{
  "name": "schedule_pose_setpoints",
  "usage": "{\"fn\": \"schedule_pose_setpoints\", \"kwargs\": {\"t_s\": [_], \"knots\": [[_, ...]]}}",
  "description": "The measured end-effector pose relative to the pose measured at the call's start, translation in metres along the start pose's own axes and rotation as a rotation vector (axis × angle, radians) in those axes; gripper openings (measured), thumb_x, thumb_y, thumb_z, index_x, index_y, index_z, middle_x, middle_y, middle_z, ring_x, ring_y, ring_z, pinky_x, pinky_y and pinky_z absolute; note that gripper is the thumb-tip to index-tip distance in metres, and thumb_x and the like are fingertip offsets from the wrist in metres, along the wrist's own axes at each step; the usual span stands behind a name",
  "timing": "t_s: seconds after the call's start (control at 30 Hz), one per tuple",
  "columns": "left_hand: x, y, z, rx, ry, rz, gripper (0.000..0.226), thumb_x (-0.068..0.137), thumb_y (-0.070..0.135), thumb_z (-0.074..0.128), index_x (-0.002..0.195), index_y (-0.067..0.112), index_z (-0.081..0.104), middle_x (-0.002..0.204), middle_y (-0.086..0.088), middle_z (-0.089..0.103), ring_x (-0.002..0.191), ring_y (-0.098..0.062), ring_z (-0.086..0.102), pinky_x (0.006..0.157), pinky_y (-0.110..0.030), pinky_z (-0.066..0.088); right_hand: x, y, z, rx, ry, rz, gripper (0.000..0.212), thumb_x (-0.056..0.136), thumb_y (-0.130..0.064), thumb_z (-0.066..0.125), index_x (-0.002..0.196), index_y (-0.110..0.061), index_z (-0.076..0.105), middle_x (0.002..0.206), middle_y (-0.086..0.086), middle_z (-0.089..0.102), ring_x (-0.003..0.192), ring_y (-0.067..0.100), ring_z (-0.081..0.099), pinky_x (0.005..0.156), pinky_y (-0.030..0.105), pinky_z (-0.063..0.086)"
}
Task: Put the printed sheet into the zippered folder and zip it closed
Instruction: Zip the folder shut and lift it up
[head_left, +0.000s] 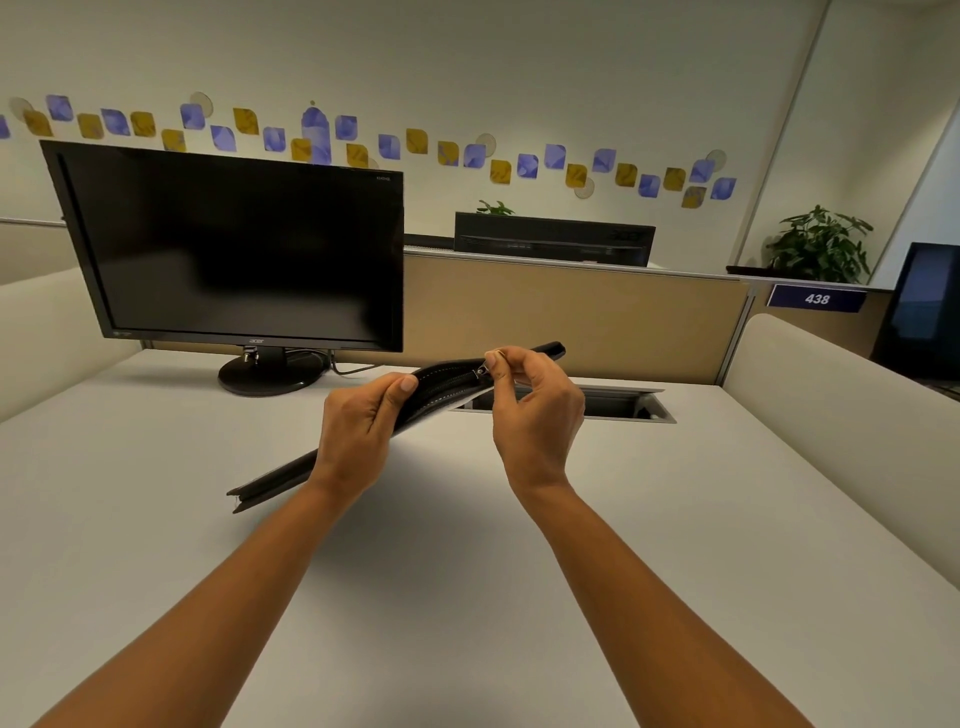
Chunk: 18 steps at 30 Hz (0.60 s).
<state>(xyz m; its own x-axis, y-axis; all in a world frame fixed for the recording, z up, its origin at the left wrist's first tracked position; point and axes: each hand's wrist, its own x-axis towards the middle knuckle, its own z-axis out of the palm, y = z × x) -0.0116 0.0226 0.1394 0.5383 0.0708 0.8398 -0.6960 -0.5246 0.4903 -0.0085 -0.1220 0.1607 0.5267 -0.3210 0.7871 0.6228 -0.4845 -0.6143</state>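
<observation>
folder (441, 384) between hands | left hand (358, 431) grips its edge | right hand (535, 410) pinches zipper pull (482, 370)

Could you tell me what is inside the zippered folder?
A pale edge, possibly the printed sheet, shows along the folder seam between the left hand and the right hand pinching the zipper pull. The covers hide everything else inside.

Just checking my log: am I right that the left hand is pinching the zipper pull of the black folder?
Not quite. The head view shows the right hand pinching the zipper pull of the black folder. The left hand grips the folder's edge instead.
</observation>
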Motion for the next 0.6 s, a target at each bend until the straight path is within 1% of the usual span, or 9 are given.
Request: {"fn": "schedule_pose_setpoints", "kwargs": {"t_s": [0.1, 0.13, 0.23, 0.33, 0.4, 0.47, 0.5, 0.57, 0.6], "knots": [[-0.001, -0.001, 0.000, 0.008, -0.002, 0.006, 0.072, 0.090, 0.056, 0.029, 0.088, -0.005, 0.068, 0.058, -0.009, 0.057, 0.064, -0.015, 0.054, 0.046, -0.018, 0.036, -0.004, 0.001, -0.001, 0.008, -0.007, -0.008, 0.015, 0.082, -0.019, 0.066, 0.089, -0.007, 0.071, 0.082, 0.006, 0.073, 0.070, 0.005, 0.059, 0.065, 0.001, 0.044], [-0.002, -0.002, 0.000, 0.010, -0.004, 0.003, 0.071, 0.090, 0.056, 0.029, 0.088, -0.003, 0.068, 0.058, -0.013, 0.059, 0.064, -0.017, 0.054, 0.046, -0.020, 0.037, -0.005, 0.002, -0.001, 0.013, -0.010, -0.015, 0.015, 0.081, -0.020, 0.066, 0.089, -0.007, 0.071, 0.081, 0.005, 0.073, 0.068, 0.005, 0.060, 0.065, 0.001, 0.044], [-0.003, -0.005, -0.001, 0.020, -0.003, -0.022, 0.060, 0.090, 0.058, 0.028, 0.087, 0.011, 0.066, 0.060, -0.022, 0.061, 0.064, -0.027, 0.051, 0.049, -0.037, 0.040, -0.007, 0.002, -0.004, 0.026, -0.037, -0.026, 0.015, 0.081, -0.020, 0.067, 0.089, -0.008, 0.071, 0.081, 0.005, 0.073, 0.067, 0.006, 0.061, 0.063, 0.004, 0.046], [-0.005, -0.005, -0.001, 0.032, 0.001, -0.037, 0.051, 0.090, 0.059, 0.027, 0.095, 0.018, 0.057, 0.065, -0.021, 0.064, 0.069, -0.025, 0.053, 0.053, -0.038, 0.043, -0.009, 0.000, -0.005, 0.060, -0.087, 0.008, 0.015, 0.078, -0.020, 0.070, 0.089, -0.010, 0.071, 0.083, 0.004, 0.073, 0.070, 0.010, 0.064, 0.065, 0.008, 0.049], [-0.007, -0.003, 0.000, 0.027, -0.013, -0.033, 0.055, 0.090, 0.058, 0.027, 0.090, 0.016, 0.063, 0.067, -0.020, 0.066, 0.070, -0.023, 0.054, 0.054, -0.036, 0.045, -0.011, -0.001, -0.005, 0.087, -0.104, 0.065, 0.015, 0.077, -0.020, 0.071, 0.089, -0.011, 0.072, 0.083, 0.003, 0.074, 0.072, 0.012, 0.066, 0.068, 0.013, 0.052], [-0.007, 0.000, 0.002, 0.049, -0.039, -0.029, 0.069, 0.089, 0.059, 0.028, 0.090, 0.002, 0.068, 0.069, -0.016, 0.067, 0.072, -0.019, 0.055, 0.055, -0.033, 0.045, -0.013, -0.002, -0.005, 0.103, -0.094, 0.077, 0.011, 0.078, -0.018, 0.071, 0.087, -0.011, 0.072, 0.081, 0.003, 0.073, 0.071, 0.011, 0.065, 0.068, 0.019, 0.055], [-0.006, 0.001, 0.003, 0.070, -0.051, -0.025, 0.073, 0.089, 0.060, 0.027, 0.091, -0.001, 0.068, 0.070, -0.012, 0.068, 0.074, -0.018, 0.056, 0.057, -0.033, 0.045, -0.014, -0.002, -0.005, 0.102, -0.077, 0.066, 0.009, 0.078, -0.016, 0.071, 0.086, -0.011, 0.072, 0.080, 0.003, 0.073, 0.069, 0.009, 0.064, 0.067, 0.019, 0.055], [-0.005, 0.002, 0.004, 0.100, -0.070, -0.008, 0.076, 0.087, 0.062, 0.028, 0.093, -0.001, 0.069, 0.075, -0.002, 0.067, 0.079, -0.015, 0.057, 0.060, -0.033, 0.046, -0.016, -0.001, -0.007, 0.111, -0.045, 0.048, 0.007, 0.078, -0.014, 0.071, 0.083, -0.010, 0.072, 0.078, 0.003, 0.073, 0.069, 0.009, 0.063, 0.066, 0.016, 0.053], [-0.004, 0.002, 0.005, 0.104, -0.075, -0.004, 0.077, 0.086, 0.065, 0.029, 0.094, 0.000, 0.070, 0.077, -0.001, 0.068, 0.081, -0.014, 0.057, 0.061, -0.033, 0.047, -0.017, 0.000, -0.008, 0.117, -0.037, 0.040, 0.007, 0.078, -0.013, 0.071, 0.083, -0.010, 0.072, 0.077, 0.003, 0.073, 0.071, 0.009, 0.063, 0.066, 0.014, 0.052]]}}
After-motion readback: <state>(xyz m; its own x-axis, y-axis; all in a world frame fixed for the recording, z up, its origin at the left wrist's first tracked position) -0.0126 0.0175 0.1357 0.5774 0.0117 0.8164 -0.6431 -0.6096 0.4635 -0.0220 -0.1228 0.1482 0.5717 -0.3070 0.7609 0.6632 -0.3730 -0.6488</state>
